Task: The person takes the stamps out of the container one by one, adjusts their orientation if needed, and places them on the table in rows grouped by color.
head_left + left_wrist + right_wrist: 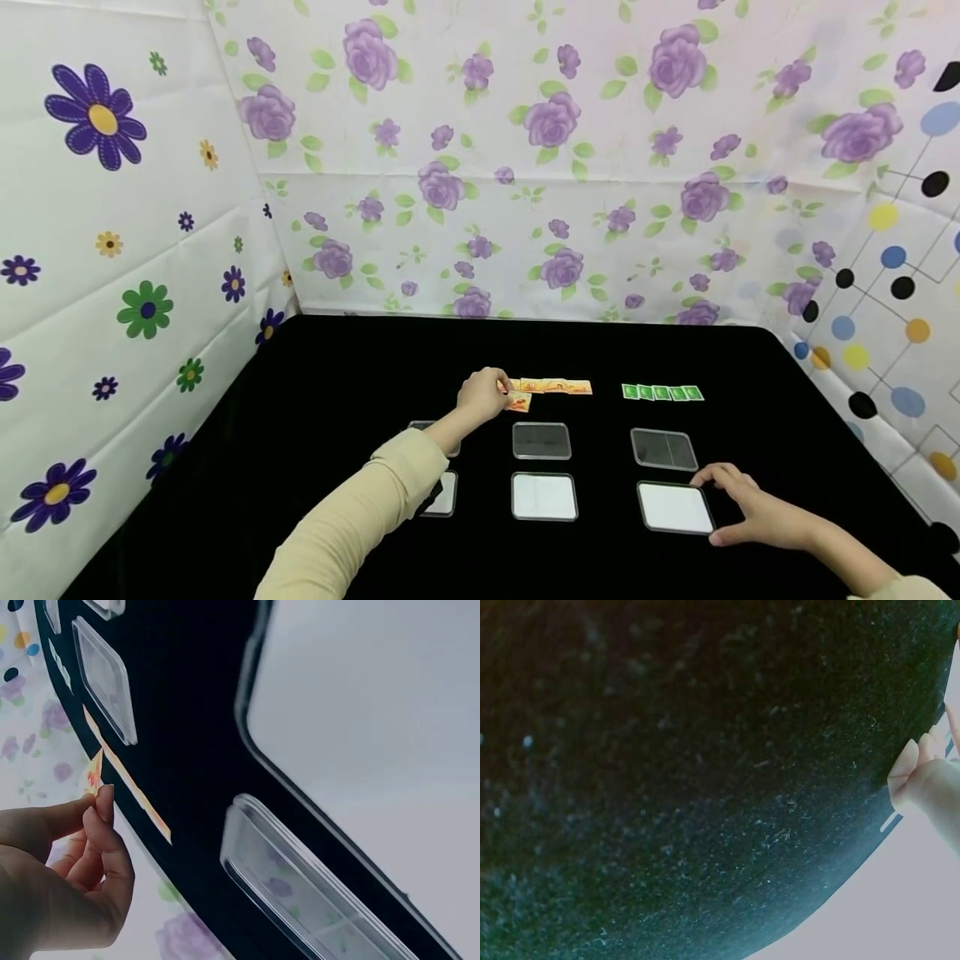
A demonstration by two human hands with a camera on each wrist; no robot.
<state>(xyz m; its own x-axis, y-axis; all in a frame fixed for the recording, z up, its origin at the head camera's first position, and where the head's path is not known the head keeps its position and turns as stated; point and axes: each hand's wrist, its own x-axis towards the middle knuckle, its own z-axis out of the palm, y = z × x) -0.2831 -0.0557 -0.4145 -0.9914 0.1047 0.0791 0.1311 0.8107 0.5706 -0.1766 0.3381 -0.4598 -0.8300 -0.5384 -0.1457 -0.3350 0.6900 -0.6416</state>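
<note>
My left hand [482, 395] pinches a small orange picture card [519, 402] between thumb and fingertips, just in front of a row of overlapping orange cards [555, 386]. In the left wrist view the pinched card [94, 771] stands tilted up from the fingertips. My right hand [765, 510] rests at the right side of a clear-rimmed case with a white inside [675, 508]. Its thumb and forefinger are spread at the two right corners of that case. Only part of the right hand [926, 776] shows at the edge of the right wrist view.
Several green cards [662, 392] overlap in a row at the back right. Transparent lids [542, 441] [664, 449] lie behind white-lined cases [543, 497]. Another case [446, 495] and lid are partly behind the left arm. A black cloth covers the table [375, 358]; patterned curtains surround it.
</note>
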